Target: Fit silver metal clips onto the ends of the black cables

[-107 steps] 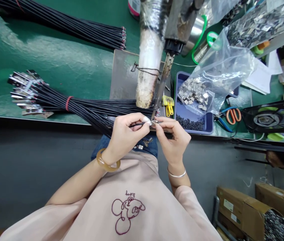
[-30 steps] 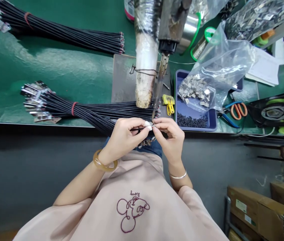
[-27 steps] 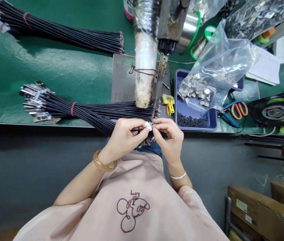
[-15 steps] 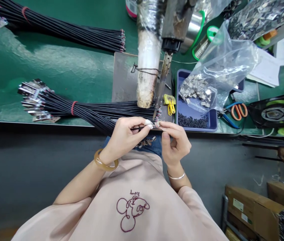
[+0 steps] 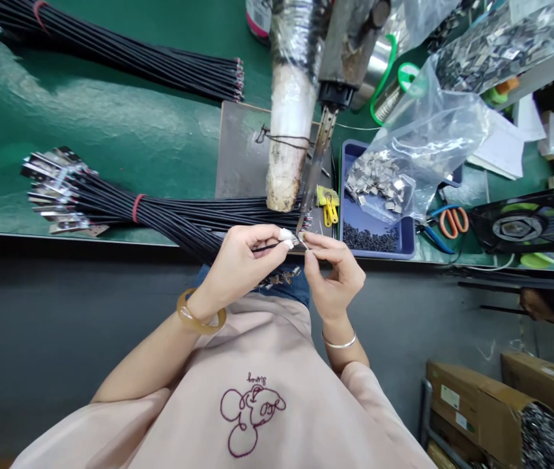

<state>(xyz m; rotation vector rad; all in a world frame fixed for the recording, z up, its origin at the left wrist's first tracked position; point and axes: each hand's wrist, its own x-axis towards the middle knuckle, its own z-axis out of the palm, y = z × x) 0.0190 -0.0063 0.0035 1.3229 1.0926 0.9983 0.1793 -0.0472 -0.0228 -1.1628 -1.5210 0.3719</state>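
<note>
My left hand, with white coverings on its thumb and index tips, pinches a thin black cable near its end. That cable comes from the direction of a banded bundle of black cables lying along the bench edge. Opposite it, my right hand is closed in a pinch on a thin silvery wire, almost touching the cable's end. Just above my fingertips is the tip of a downward-pointing soldering iron. The exact contact between tip, wire and cable is too small to make out.
A wide white tube hangs beside the iron. To the right stand a blue tray with small black pieces and a bag of metal parts, pliers, wire spools and a black fan. Another cable bundle lies behind.
My view has shifted slightly, so the bench things sit a little further left. My right fingers have changed their pose, and the silvery wire now shows more clearly between the hands.
</note>
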